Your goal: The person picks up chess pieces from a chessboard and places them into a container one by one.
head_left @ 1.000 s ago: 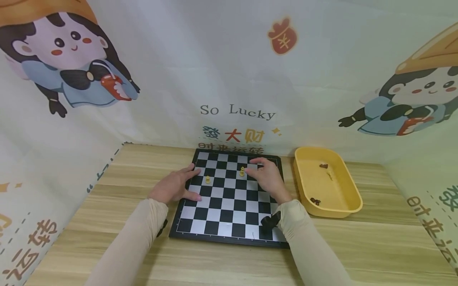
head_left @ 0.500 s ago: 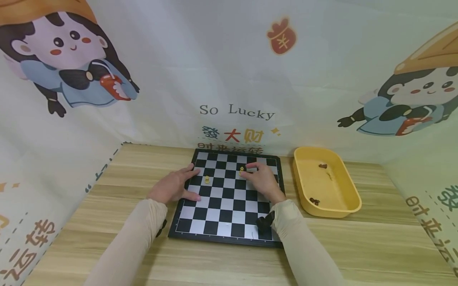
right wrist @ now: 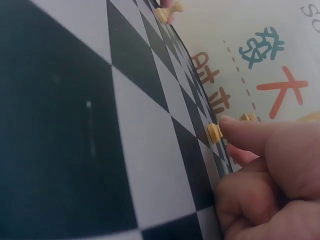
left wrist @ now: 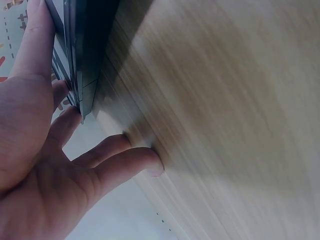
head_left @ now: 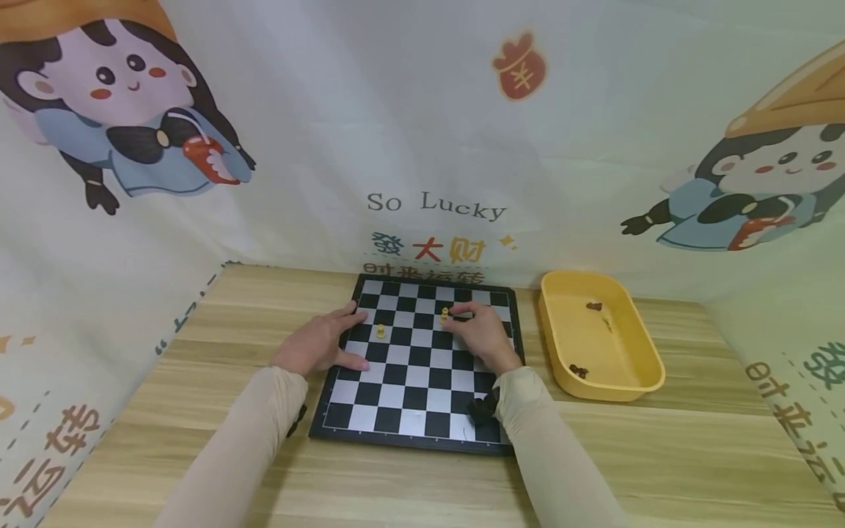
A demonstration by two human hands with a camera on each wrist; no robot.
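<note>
The right hand (head_left: 485, 337) pinches a yellow chess piece (head_left: 445, 314) standing on the far part of the black-and-white chessboard (head_left: 413, 398). In the right wrist view, the thumb covers the middle of that yellow chess piece (right wrist: 215, 133). A second, pawn-shaped yellow piece (head_left: 381, 331) stands upright farther left, near the left hand (head_left: 313, 345). That hand lies spread over the board's left edge, its thumb on the squares. In the left wrist view, two fingertips (left wrist: 155, 167) reach down to the tabletop beside the board's dark side.
A yellow tray (head_left: 650, 337) stands right of the board with a few small dark brown pieces (head_left: 578, 372) and a pale one inside. The wooden table (head_left: 733, 440) runs up to a printed cloth backdrop (head_left: 436, 132) behind and at both sides.
The right hand has moved slightly left, and its thumb and finger have closed in on the yellow chess piece. The left hand has stayed on the board's edge.
</note>
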